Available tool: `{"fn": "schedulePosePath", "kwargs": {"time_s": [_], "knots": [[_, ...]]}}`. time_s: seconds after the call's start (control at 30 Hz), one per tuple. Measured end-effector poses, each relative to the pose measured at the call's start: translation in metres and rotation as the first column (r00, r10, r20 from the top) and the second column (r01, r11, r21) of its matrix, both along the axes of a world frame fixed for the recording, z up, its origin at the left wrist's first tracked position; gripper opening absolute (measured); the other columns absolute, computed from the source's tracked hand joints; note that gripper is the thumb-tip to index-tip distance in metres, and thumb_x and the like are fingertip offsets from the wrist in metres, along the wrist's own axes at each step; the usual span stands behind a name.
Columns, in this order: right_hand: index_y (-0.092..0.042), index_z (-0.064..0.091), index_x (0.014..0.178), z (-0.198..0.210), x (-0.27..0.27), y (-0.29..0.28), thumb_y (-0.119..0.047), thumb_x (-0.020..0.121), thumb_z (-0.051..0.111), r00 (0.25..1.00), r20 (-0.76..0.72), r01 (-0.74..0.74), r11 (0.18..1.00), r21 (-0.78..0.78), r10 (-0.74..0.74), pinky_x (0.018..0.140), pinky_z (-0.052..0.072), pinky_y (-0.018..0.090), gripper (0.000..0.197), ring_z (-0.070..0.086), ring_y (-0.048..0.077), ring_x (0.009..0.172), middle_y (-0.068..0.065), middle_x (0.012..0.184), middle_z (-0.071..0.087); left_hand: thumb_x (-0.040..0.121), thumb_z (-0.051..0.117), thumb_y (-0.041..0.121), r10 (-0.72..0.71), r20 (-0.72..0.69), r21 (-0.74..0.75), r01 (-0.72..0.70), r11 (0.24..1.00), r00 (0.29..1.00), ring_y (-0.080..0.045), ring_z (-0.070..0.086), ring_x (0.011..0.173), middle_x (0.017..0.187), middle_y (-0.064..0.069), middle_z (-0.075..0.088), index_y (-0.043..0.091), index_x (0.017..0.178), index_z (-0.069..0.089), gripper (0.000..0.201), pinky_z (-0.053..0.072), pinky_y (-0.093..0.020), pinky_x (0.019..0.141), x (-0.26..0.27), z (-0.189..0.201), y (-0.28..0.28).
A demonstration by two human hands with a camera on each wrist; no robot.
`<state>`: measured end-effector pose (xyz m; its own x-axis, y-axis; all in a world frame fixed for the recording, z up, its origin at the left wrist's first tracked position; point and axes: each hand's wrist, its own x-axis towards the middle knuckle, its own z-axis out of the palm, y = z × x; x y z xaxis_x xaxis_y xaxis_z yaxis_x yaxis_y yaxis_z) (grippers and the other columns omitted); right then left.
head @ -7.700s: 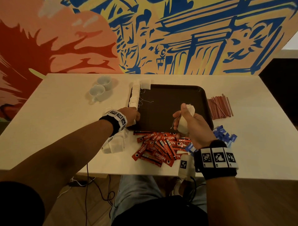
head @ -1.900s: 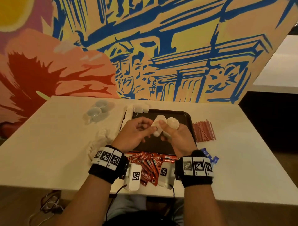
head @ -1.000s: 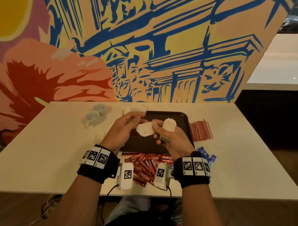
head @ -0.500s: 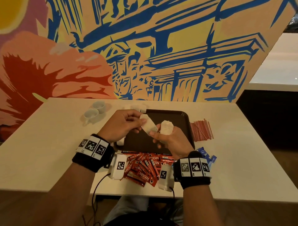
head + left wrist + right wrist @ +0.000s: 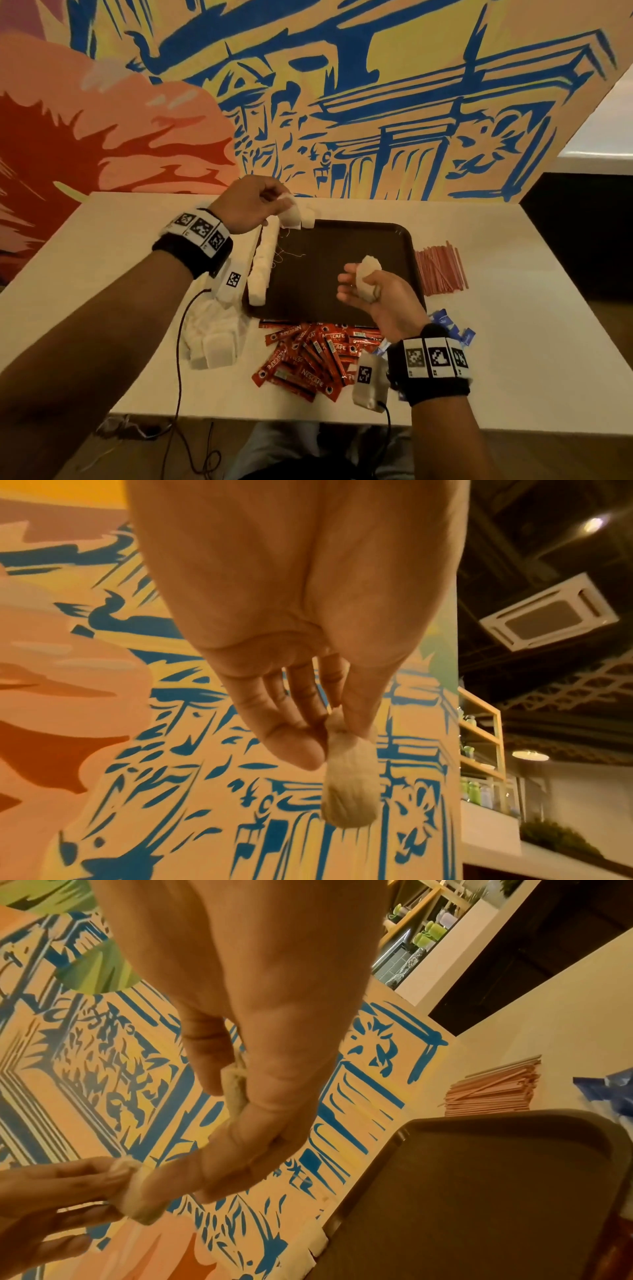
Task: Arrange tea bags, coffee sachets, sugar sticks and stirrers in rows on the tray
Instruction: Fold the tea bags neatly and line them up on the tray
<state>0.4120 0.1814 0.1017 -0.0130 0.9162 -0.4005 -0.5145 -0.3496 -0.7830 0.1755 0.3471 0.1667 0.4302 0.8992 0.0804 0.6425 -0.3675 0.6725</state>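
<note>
The left hand [image 5: 251,202] pinches one tea bag [image 5: 291,215] by its top edge between thumb and fingers [image 5: 298,739], above the far left corner of the tray [image 5: 342,274]. The right hand [image 5: 373,298] curls its fingers round a second tea bag [image 5: 367,278] over the tray's middle. A row of tea bags [image 5: 263,260] lies along the tray's left edge.

Handling: the bags appear light, soft and easily crushed; a light pinch at the folded top should suffice. Loose strings [image 5: 287,251] trail over the tray and may snag.

More tea bags [image 5: 214,346], coffee sachets [image 5: 308,359], sugar sticks [image 5: 448,329] and stirrers [image 5: 440,269] wait on the bench [image 5: 531,325].

Limits: the left wrist partly hides the row, and the right wrist partly hides the sugar sticks. The right wrist view shows the held bag only partly.
</note>
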Motion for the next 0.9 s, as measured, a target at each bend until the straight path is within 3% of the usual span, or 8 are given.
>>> {"fn": "schedulePosePath", "kwargs": {"time_s": [0.13, 0.23, 0.33, 0.47, 0.57, 0.7, 0.9], "knots": [[0.001, 0.064, 0.124, -0.004, 0.007, 0.022, -0.007, 0.104, 0.04, 0.997, 0.067, -0.032, 0.999, 0.005, 0.032, 0.08, 0.061, 0.037, 0.032, 0.067, 0.032, 0.105, 0.024, 0.119, 0.069, 0.099, 0.063, 0.024, 0.044, -0.055, -0.028, -0.046, 0.999, 0.997, -0.011, 0.065, 0.081, 0.101, -0.003, 0.068, 0.018, 0.105, 0.066, 0.009, 0.056, -0.024, 0.063, 0.009, -0.025, 0.055], [-0.006, 0.067, 0.121, -0.008, 0.012, 0.046, -0.01, 0.105, 0.045, 0.98, 0.194, -0.045, 0.999, 0.014, 0.042, 0.085, 0.06, 0.037, 0.027, 0.068, 0.03, 0.113, 0.014, 0.117, 0.073, 0.098, 0.064, 0.024, 0.076, -0.128, -0.06, -0.084, 0.995, 0.989, -0.021, 0.069, 0.084, 0.102, -0.006, 0.069, 0.013, 0.111, 0.067, 0.017, 0.061, -0.036, 0.073, 0.022, -0.045, 0.089], [-0.007, 0.068, 0.118, -0.012, 0.014, 0.07, -0.012, 0.105, 0.047, 0.969, 0.245, -0.019, 1.0, -0.014, 0.022, 0.085, 0.06, 0.034, 0.025, 0.068, 0.031, 0.113, 0.014, 0.117, 0.073, 0.096, 0.065, 0.025, 0.057, -0.216, -0.079, -0.076, 0.994, 0.975, -0.023, 0.069, 0.083, 0.1, -0.008, 0.07, 0.014, 0.107, 0.067, 0.015, 0.061, -0.042, 0.08, 0.034, -0.066, 0.117], [-0.008, 0.069, 0.114, -0.016, 0.014, 0.092, -0.013, 0.106, 0.046, 0.96, 0.279, -0.015, 0.998, -0.068, 0.034, 0.085, 0.06, 0.033, 0.025, 0.069, 0.026, 0.103, 0.018, 0.119, 0.069, 0.096, 0.065, 0.024, -0.002, -0.293, -0.129, -0.038, 0.991, 0.956, -0.021, 0.063, 0.081, 0.105, -0.01, 0.071, 0.015, 0.103, 0.07, 0.012, 0.051, -0.033, 0.074, 0.048, -0.09, 0.141], [-0.008, 0.069, 0.116, -0.019, 0.013, 0.098, -0.014, 0.107, 0.045, 0.96, 0.273, -0.032, 0.994, -0.101, 0.059, 0.089, 0.06, 0.038, 0.027, 0.069, 0.025, 0.102, 0.014, 0.113, 0.071, 0.095, 0.066, 0.023, -0.032, -0.357, -0.179, -0.034, 0.983, 0.934, -0.024, 0.061, 0.095, 0.113, -0.009, 0.069, 0.012, 0.109, 0.073, 0.018, 0.041, -0.027, 0.077, 0.057, -0.11, 0.15], [-0.007, 0.068, 0.116, -0.022, 0.008, 0.098, -0.018, 0.108, 0.043, 0.966, 0.249, -0.031, 0.99, -0.137, 0.065, 0.091, 0.059, 0.043, 0.029, 0.068, 0.027, 0.101, 0.014, 0.108, 0.071, 0.095, 0.067, 0.027, -0.084, -0.403, -0.26, -0.025, 0.965, 0.911, -0.029, 0.062, 0.108, 0.117, -0.01, 0.069, 0.014, 0.11, 0.074, 0.021, 0.042, -0.027, 0.082, 0.063, -0.132, 0.158], [-0.006, 0.068, 0.119, -0.019, 0.008, 0.106, -0.021, 0.107, 0.044, 0.959, 0.264, -0.048, 0.981, -0.187, 0.097, 0.088, 0.06, 0.038, 0.03, 0.068, 0.026, 0.101, 0.02, 0.117, 0.069, 0.095, 0.067, 0.03, -0.093, -0.428, -0.296, -0.041, 0.954, 0.899, -0.028, 0.062, 0.109, 0.12, -0.007, 0.069, 0.016, 0.112, 0.073, 0.023, 0.05, -0.036, 0.092, 0.072, -0.143, 0.173]]}}
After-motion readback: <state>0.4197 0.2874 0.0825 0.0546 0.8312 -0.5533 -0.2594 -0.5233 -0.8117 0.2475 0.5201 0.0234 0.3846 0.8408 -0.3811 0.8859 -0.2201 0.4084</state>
